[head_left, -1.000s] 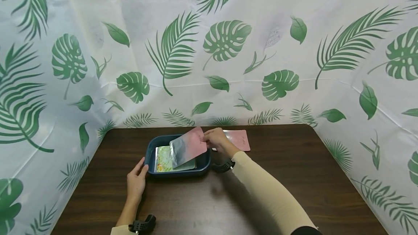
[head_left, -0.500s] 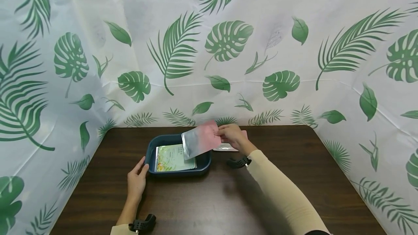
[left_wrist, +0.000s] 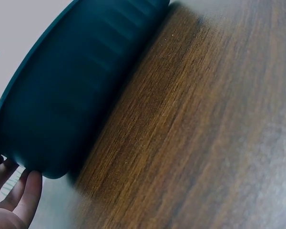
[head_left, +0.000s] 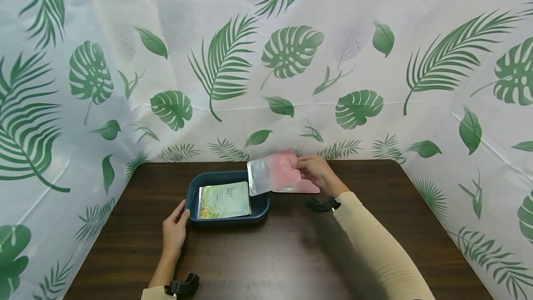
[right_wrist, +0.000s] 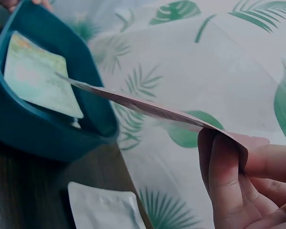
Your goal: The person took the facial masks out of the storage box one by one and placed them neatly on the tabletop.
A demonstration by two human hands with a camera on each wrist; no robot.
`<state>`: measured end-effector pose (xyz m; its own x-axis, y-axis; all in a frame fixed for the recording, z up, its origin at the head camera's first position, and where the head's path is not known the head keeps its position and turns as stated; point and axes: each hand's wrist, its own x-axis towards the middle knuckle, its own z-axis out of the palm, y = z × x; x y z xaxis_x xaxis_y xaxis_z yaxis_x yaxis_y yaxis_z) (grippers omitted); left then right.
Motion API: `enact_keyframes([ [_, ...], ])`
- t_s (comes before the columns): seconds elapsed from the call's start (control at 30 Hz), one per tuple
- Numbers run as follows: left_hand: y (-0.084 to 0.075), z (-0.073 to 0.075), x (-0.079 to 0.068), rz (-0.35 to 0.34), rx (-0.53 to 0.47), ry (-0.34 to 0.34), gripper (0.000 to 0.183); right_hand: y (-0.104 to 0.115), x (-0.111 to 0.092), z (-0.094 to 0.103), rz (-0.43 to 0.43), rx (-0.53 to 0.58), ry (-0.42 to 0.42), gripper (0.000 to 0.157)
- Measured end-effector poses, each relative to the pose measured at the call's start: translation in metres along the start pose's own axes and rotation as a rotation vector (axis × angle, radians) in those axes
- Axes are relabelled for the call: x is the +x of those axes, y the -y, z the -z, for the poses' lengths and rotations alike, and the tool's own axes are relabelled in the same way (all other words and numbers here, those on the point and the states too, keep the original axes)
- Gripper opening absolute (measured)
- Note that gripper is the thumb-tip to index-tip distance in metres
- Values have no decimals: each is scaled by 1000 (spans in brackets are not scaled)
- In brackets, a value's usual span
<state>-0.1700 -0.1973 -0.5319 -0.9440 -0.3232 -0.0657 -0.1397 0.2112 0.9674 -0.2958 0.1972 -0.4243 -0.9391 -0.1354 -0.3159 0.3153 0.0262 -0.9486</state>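
My right hand point(head_left: 314, 170) pinches a flat pink-and-silver foil sachet point(head_left: 272, 172) at its pink end, thumb and fingers on opposite faces. In the right wrist view the sachet point(right_wrist: 152, 109) is seen nearly edge-on, held up, its far end overlapping the dark blue plastic bin point(right_wrist: 47, 136). Green flowered sachets point(head_left: 225, 200) lie in the bin point(head_left: 226, 221). Below the held sachet, another pink sachet point(head_left: 306, 187) lies on the table, partly covered in the head view. At the bin's left end, my left hand point(head_left: 173, 233) touches the outer wall with fairly straight fingers point(left_wrist: 32, 191).
The dark wooden table point(head_left: 266, 263) ends at the back against a white leaf-print sheet point(head_left: 308, 105), which also hangs along both sides. Black bands with camera mounts point(head_left: 182, 286) sit on both wrists.
My right hand has moved right, carrying the sachet from above the bin to over the sachet on the table. More of the green sachets shows now. My left hand has stayed at the bin.
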Motion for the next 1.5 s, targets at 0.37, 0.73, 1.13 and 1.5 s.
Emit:
enact_keyframes([
  [0.37, 5, 0, 3, 7, -12, 13, 46, 5, -7, 42, -21, 70, -25, 29],
  [0.73, 5, -1, 1, -1, -21, -9, 45, 2, -14, 83, -48, 62, -33, 8],
  [1.13, 5, -3, 6, 3, -12, 14, 45, -7, -21, 134, -82, 25, -41, 16],
  [1.5, 4, -1, 6, -8, -11, -8, 44, -8, -22, 164, -126, 9, -59, 18],
])
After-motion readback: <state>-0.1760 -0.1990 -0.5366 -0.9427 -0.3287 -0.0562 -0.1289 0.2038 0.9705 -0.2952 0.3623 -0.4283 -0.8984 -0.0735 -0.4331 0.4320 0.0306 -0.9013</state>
